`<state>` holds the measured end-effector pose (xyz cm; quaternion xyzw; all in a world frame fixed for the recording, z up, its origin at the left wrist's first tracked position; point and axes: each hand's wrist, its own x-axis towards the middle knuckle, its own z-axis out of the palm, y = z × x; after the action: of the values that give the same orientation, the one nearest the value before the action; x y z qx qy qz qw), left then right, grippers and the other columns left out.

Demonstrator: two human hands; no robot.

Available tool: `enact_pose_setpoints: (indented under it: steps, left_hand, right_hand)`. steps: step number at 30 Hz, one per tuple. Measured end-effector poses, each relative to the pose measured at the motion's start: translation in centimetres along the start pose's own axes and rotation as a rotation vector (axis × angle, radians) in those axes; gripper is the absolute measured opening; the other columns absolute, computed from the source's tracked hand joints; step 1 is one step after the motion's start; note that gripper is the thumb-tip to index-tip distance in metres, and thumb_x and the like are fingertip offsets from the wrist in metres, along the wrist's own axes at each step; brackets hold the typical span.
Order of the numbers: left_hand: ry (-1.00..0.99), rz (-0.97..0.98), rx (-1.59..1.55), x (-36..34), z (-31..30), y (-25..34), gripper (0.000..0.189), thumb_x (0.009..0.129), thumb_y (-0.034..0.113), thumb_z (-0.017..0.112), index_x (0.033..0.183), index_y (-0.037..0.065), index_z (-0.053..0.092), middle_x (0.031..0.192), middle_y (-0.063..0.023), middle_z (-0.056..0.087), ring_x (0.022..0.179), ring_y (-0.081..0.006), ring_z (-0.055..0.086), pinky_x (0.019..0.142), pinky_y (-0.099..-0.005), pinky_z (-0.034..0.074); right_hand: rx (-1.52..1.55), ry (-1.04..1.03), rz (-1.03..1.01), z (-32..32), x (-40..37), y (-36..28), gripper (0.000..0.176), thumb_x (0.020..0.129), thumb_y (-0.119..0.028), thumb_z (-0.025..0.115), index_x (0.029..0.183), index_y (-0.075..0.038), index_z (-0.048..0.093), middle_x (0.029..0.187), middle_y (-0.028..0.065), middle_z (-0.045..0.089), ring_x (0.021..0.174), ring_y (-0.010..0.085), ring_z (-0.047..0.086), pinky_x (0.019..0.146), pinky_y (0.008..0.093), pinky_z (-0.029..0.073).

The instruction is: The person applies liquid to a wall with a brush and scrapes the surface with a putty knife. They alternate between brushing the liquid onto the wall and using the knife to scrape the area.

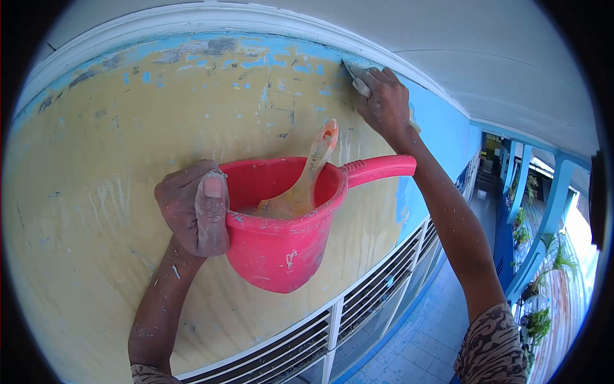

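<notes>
My left hand (192, 206), dusted pale grey, is closed on the rim of a pinkish-red plastic dipper (281, 253). The dipper's handle points right, away from that hand. A paintbrush (318, 157) with a worn pale handle leans inside it, its lower end in cloudy liquid (272, 210). Higher up on the right, my right hand (385, 102) is wrapped round a scraper (356, 75). Its blade tip meets the wall near the white trim. Most of the scraper's handle is hidden in my fist.
Peeling blue patches run along the top of the tan wall (128, 147), under white trim (256, 22). Louvred windows (332, 326) line the lower wall. At right, a tiled walkway (419, 326) extends past blue posts (551, 205) and potted plants (537, 323).
</notes>
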<state>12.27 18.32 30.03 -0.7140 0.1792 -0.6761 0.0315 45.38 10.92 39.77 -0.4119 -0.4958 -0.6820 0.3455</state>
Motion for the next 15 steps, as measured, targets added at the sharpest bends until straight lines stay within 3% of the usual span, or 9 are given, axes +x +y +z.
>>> enact_pose_setpoints:
  steps: [3,7,10,15]
  left_hand:
    - [0.011,0.024,0.02,0.0,0.0,-0.1,0.037,0.093,0.01,0.048,0.057,0.002,0.043,0.052,-0.0073,0.039,0.043,-0.0212,0.038,0.044,-0.033,0.029]
    - [0.021,0.016,-0.003,0.0,0.1,0.0,0.038,0.093,0.01,0.048,0.057,0.002,0.042,0.052,-0.007,0.038,0.043,-0.0214,0.038,0.044,-0.0331,0.029]
    - [0.018,-0.021,-0.012,-0.1,0.1,0.2,0.038,0.093,0.01,0.048,0.056,0.002,0.042,0.052,-0.0069,0.038,0.043,-0.0217,0.038,0.044,-0.0328,0.029]
    - [0.015,0.012,0.012,0.1,0.1,0.2,0.038,0.093,0.01,0.048,0.056,0.002,0.041,0.051,-0.0068,0.037,0.042,-0.0215,0.037,0.043,-0.0329,0.028]
  right_hand:
    - [0.055,-0.075,-0.026,-0.4,-1.6,-0.1,0.05,0.062,-0.004,0.067,0.112,-0.009,0.071,0.094,0.0061,0.068,0.084,0.0291,0.06,0.067,0.0413,0.055]
    - [0.046,0.027,0.048,0.8,0.1,0.5,0.048,0.062,-0.004,0.066,0.11,-0.011,0.071,0.092,0.0056,0.068,0.082,0.0294,0.06,0.068,0.0407,0.055]
    - [0.035,-0.028,0.023,-0.5,-0.6,-0.7,0.042,0.067,-0.001,0.062,0.108,-0.008,0.072,0.095,0.009,0.069,0.08,0.0297,0.061,0.069,0.0398,0.054]
    - [0.046,-0.003,0.011,0.4,-0.5,0.4,0.044,0.067,-0.001,0.063,0.109,-0.008,0.072,0.092,0.0087,0.067,0.08,0.0299,0.06,0.069,0.0409,0.053]
